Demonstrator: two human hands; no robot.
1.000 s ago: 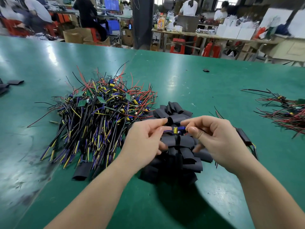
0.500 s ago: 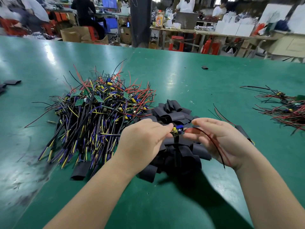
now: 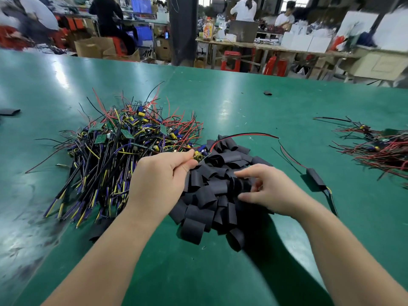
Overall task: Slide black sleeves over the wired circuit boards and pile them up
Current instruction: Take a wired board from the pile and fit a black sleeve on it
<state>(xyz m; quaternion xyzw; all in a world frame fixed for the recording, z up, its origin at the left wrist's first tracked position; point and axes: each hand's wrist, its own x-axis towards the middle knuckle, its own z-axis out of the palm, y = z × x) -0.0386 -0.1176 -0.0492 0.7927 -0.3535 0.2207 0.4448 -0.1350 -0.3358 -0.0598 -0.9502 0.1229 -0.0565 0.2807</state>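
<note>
Sleeve selection. Left hand point(image 3: 161, 180) pinches a bare wired circuit board point(image 3: 199, 156); right hand point(image 3: 273, 192) probes the black sleeve pile point(image 3: 209, 195), fingers point(image 3: 249, 172) curled (grip indiscernible). Next: isolate one sleeve, align its mouth.

Glossy green tabletop point(image 3: 242, 102); matt black sleeves point(image 3: 212, 195); shiny plastic-coated wires point(image 3: 106, 173).

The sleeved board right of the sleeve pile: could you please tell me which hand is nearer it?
Right. The right hand is on the sleeve pile just left of the sleeved board; the left hand grips a bare board farther left.
</note>
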